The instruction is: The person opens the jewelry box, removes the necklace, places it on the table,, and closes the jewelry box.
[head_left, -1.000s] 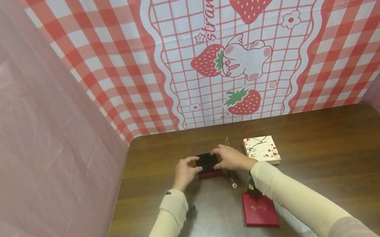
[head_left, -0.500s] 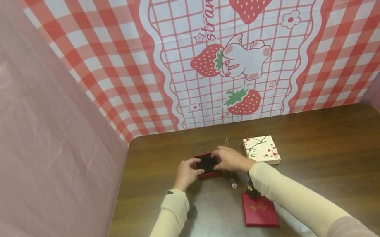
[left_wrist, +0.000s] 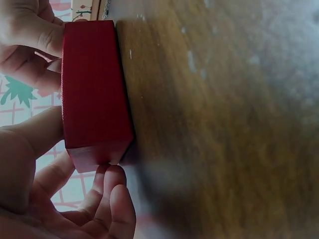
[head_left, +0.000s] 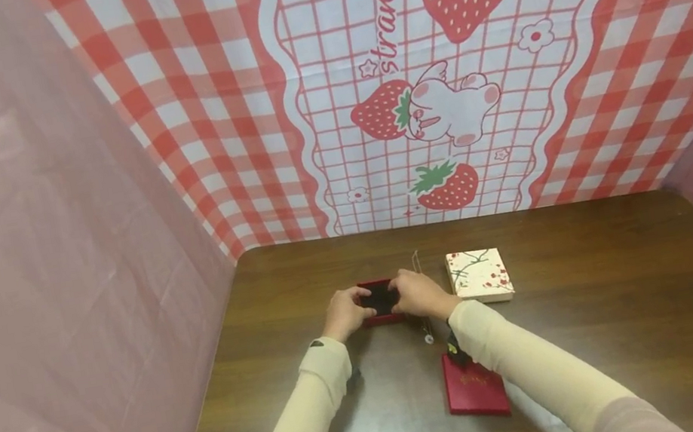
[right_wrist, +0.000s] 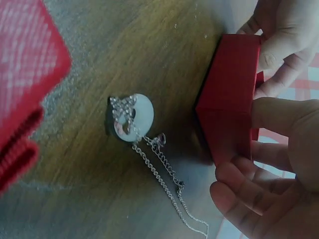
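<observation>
A red jewelry box base [head_left: 383, 320] with a black insert [head_left: 383, 300] inside stands on the table. My left hand [head_left: 344, 314] is at its left end, thumb and index finger over the rim on the insert. My right hand [head_left: 422, 295] does the same at the right end. In the left wrist view the red box wall [left_wrist: 94, 84] hides those fingertips, and the other fingers curl by its corner. A silver necklace [right_wrist: 167, 172] with a round white pendant [right_wrist: 143, 117] lies beside the box, partly under my right hand in the head view.
A red box lid [head_left: 474, 387] with gold lettering lies near my right forearm. Behind my right wrist is a cream box [head_left: 480, 274] with a blossom print. A strawberry-print cloth [head_left: 406, 122] hangs along the table's back edge, with a pink cloth [head_left: 51, 258] at the left.
The black insert has sunk into the red box, so its red rim now shows around it. Both hands have come slightly inward over the box. The necklace, lid and cream box stay put.
</observation>
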Action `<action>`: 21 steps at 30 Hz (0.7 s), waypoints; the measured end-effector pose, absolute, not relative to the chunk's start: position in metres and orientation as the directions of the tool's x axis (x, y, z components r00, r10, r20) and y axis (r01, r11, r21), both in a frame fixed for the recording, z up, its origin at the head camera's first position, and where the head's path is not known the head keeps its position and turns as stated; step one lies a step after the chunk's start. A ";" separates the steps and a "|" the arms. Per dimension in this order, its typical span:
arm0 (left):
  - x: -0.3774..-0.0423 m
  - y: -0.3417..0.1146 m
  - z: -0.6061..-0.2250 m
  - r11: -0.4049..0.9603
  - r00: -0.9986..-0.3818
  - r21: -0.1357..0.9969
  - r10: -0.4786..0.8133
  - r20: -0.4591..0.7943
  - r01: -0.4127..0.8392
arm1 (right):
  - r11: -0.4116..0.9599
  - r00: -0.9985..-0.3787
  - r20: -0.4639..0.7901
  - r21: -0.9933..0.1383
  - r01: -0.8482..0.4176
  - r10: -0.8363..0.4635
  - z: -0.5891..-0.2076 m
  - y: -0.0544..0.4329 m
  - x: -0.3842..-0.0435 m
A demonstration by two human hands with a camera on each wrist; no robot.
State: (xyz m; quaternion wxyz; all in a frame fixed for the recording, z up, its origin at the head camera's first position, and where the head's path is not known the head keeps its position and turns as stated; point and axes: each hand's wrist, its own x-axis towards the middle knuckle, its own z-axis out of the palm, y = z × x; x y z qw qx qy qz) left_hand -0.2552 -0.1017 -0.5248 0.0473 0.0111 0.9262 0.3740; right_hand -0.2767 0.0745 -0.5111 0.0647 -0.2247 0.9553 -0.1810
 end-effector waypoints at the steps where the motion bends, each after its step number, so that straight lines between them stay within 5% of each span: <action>1: -0.256 -0.101 -0.524 0.724 -0.995 0.690 0.057 -0.080 -0.014 | 0.840 -0.896 -0.049 -0.372 -0.394 -0.442 -0.511 0.074 -0.276; 21: -0.253 -0.099 -0.520 0.773 -0.994 0.632 0.101 -0.048 0.048 | 0.870 -0.903 -0.072 -0.312 -0.383 -0.423 -0.504 0.064 -0.272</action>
